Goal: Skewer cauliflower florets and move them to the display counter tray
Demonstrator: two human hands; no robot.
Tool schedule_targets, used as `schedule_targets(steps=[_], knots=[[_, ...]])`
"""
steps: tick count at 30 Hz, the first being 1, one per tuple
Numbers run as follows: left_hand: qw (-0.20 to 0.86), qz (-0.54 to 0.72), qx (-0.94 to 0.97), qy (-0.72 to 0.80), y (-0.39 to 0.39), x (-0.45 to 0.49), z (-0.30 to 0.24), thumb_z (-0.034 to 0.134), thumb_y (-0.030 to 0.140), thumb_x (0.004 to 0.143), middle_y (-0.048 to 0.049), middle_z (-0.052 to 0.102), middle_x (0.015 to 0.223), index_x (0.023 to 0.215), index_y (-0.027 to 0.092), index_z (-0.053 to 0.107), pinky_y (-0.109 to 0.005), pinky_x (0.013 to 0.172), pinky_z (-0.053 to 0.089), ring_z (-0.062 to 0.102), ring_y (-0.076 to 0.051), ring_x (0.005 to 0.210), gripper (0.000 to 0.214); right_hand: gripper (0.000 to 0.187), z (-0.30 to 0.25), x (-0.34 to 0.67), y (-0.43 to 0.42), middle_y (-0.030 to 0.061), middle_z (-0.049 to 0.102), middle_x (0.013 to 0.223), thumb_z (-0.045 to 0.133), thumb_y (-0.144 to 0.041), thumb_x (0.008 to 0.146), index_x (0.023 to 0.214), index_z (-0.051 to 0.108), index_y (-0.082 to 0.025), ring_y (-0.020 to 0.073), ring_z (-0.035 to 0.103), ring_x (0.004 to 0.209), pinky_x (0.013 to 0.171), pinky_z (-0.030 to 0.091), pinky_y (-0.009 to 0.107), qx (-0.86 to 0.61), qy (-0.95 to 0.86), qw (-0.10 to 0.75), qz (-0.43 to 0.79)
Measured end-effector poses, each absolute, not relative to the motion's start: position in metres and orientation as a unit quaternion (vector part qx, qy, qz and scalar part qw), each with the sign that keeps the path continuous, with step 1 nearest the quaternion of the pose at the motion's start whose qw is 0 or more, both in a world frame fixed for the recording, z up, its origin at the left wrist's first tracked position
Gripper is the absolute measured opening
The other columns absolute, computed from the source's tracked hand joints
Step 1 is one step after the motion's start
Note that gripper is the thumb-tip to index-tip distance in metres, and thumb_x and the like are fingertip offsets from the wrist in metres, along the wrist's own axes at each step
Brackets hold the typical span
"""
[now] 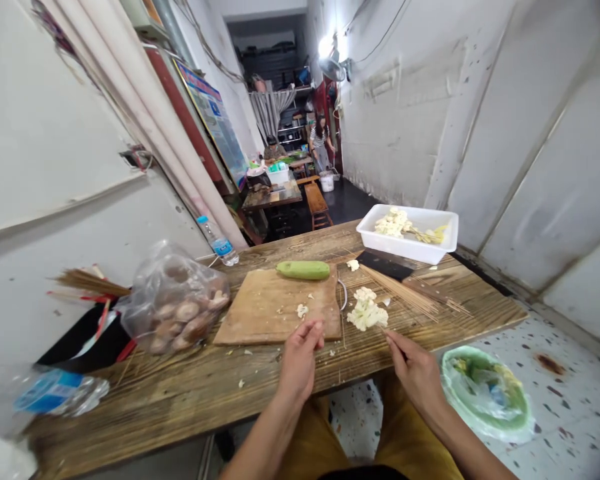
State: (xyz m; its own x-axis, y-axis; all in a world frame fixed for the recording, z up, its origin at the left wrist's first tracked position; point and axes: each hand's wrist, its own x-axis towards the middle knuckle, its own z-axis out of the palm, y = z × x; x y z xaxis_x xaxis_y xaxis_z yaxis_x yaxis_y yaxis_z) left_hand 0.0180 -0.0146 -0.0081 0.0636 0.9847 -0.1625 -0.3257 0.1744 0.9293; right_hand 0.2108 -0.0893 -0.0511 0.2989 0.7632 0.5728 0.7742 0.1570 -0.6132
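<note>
My left hand (299,360) hovers at the near edge of a wooden cutting board (270,310), fingers pinched together on something too small to make out. My right hand (416,373) rests on the table's front edge, fingers closed on a thin bamboo skewer that points toward a pile of cauliflower florets (366,312). A green cucumber (303,269) lies at the board's far edge. A bundle of bamboo skewers (405,293) and a dark cleaver (387,265) lie right of the florets.
A white tray (410,247) holding skewered cauliflower stands at the far right. A plastic bag of mushrooms (173,303) sits left of the board, with more skewers (87,283) and water bottles (55,393) nearby. A lined bin (485,393) stands on the floor. A person stands far down the corridor.
</note>
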Motion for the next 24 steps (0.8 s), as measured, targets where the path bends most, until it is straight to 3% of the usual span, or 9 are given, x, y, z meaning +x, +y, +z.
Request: schedule_targets(steps=[3,6,9,11,18,21,24], knots=[[0.622,0.457,0.442,0.457,-0.017,0.022,-0.020,0.072,0.053,0.067,0.0055,0.041,0.043,0.053,0.016,0.058,-0.022,0.051,0.028,0.033,-0.007,0.046,0.042,0.028,-0.056,0.222,-0.092,0.0062,0.075,0.096,0.047,-0.029,0.091,0.100,0.072,-0.019,0.0199,0.072,0.084,0.079,0.059,0.033,-0.661,-0.577,0.480,-0.008],[0.588,0.395,0.523,0.474,-0.012,0.028,-0.029,0.064,0.054,0.074,0.0015,0.049,0.046,0.049,0.017,0.056,-0.023,0.050,0.029,0.038,-0.009,0.046,0.045,0.029,-0.064,0.234,-0.099,0.0066,0.075,0.093,0.048,-0.032,0.090,0.097,0.072,-0.017,0.0201,0.072,0.081,0.076,0.060,0.031,-0.676,-0.555,0.484,-0.024],[0.545,0.389,0.596,0.444,0.007,0.036,-0.033,0.071,0.036,0.070,-0.0032,0.067,0.069,0.077,0.019,0.072,-0.025,0.062,0.040,0.055,-0.015,0.063,0.018,0.029,-0.073,0.247,-0.109,0.0071,0.075,0.090,0.050,-0.035,0.089,0.095,0.072,-0.016,0.0202,0.072,0.077,0.074,0.060,0.029,-0.684,-0.538,0.492,-0.032],[0.509,0.396,0.635,0.425,0.029,0.046,-0.033,0.071,0.026,0.068,-0.0046,0.071,0.081,0.091,0.023,0.073,-0.028,0.070,0.044,0.060,-0.019,0.072,0.023,0.029,-0.078,0.253,-0.115,0.0065,0.076,0.090,0.052,-0.036,0.089,0.096,0.072,-0.016,0.0202,0.072,0.077,0.075,0.060,0.028,-0.684,-0.536,0.494,-0.028],[0.273,0.387,0.804,0.360,0.132,0.119,-0.037,0.059,0.010,0.074,-0.0100,0.066,0.105,0.092,0.023,0.071,-0.036,0.097,0.037,0.057,-0.024,0.101,0.025,0.029,-0.081,0.262,-0.124,0.0059,0.075,0.091,0.053,-0.036,0.088,0.096,0.072,-0.015,0.0188,0.072,0.077,0.077,0.059,0.025,-0.682,-0.522,0.512,-0.011],[0.232,0.291,0.842,0.392,0.170,0.145,-0.044,0.046,0.006,0.080,-0.0143,0.059,0.122,0.101,0.017,0.066,-0.041,0.104,0.030,0.049,-0.026,0.115,0.031,0.029,-0.086,0.271,-0.124,0.0054,0.076,0.090,0.054,-0.036,0.088,0.096,0.072,-0.015,0.0175,0.073,0.076,0.077,0.058,0.022,-0.680,-0.531,0.505,-0.021],[0.212,0.192,0.863,0.417,0.195,0.155,-0.048,0.043,0.000,0.078,-0.0168,0.054,0.128,0.109,0.014,0.062,-0.042,0.104,0.029,0.048,-0.027,0.117,0.039,0.027,-0.091,0.279,-0.124,0.0040,0.076,0.090,0.055,-0.035,0.088,0.097,0.072,-0.016,0.0159,0.073,0.075,0.075,0.057,0.018,-0.671,-0.555,0.490,-0.027]])
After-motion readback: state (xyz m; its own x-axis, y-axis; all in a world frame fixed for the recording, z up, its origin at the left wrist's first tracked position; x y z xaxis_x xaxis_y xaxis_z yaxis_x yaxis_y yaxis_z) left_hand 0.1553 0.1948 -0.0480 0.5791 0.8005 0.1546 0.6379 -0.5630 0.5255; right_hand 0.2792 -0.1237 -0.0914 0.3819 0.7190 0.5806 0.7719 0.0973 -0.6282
